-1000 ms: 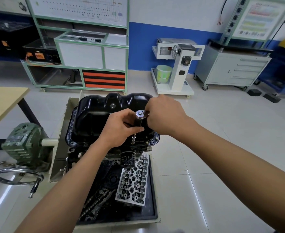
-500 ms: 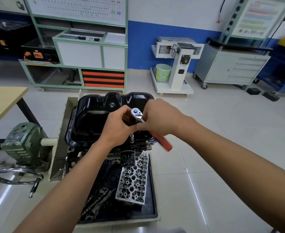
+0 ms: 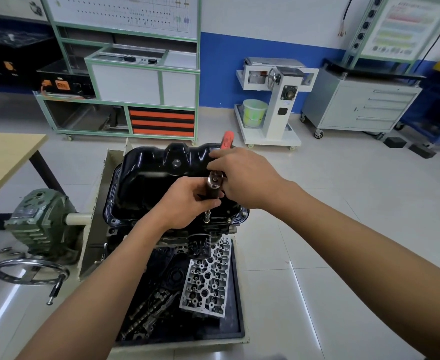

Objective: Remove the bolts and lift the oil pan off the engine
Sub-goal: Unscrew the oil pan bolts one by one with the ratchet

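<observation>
The black oil pan (image 3: 146,178) sits upside up on the inverted engine (image 3: 177,235), held on a stand. A ratchet (image 3: 215,181) with a red handle (image 3: 226,140) stands on an extension and socket (image 3: 207,214) over a bolt on the pan's near flange. My left hand (image 3: 187,201) grips the ratchet head and extension. My right hand (image 3: 242,175) holds the ratchet handle, which points away from me; most of it is hidden under my fingers. Another flange bolt (image 3: 229,220) shows at the near right corner.
A grey cylinder head (image 3: 207,279) and dark engine parts lie in the black tray (image 3: 235,331) below the engine. The green gearbox (image 3: 39,224) and handwheel (image 3: 29,271) of the stand are at left. A wooden table (image 3: 3,159) stands far left; cabinets line the back wall.
The ratchet handle swung round from pointing toward the near right to pointing away from me, my right hand moving with it. My left hand stayed on the ratchet head.
</observation>
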Demonstrator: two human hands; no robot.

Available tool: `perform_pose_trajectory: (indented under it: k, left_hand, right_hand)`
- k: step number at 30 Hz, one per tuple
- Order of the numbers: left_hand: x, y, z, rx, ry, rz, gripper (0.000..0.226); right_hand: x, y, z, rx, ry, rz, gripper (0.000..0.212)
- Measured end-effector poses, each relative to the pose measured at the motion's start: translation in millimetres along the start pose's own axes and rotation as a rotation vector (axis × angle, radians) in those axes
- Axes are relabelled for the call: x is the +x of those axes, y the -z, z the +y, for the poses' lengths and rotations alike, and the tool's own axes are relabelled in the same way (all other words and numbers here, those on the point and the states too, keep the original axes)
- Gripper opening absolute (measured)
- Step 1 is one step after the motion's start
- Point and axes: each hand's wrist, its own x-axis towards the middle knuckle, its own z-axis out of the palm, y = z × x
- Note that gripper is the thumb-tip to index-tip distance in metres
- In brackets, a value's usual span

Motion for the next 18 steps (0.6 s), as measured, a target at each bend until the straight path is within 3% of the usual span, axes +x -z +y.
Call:
perform_pose_trajectory:
  k: [3, 9, 13, 18]
  left_hand:
    - [1, -6, -5, 0.003, -0.02, 0.112, 0.018]
    - [4, -16, -7, 0.027, -0.098, 0.223, 0.02]
    - [4, -21, -10, 0.029, -0.132, 0.291, 0.013]
    - [6, -15, -9, -0.037, -0.075, 0.246, 0.019]
  right_hand:
    - [0, 6, -1, -0.064, -0.147, -0.011, 0.008]
    - [-1, 6, 4, 0.118, -0.324, -0.125, 0.047]
    - [-3, -2, -2, 0.261, -0.37, -0.167, 0.051]
    - [-4, 5, 1, 0.189, -0.346, -0.16, 0.048]
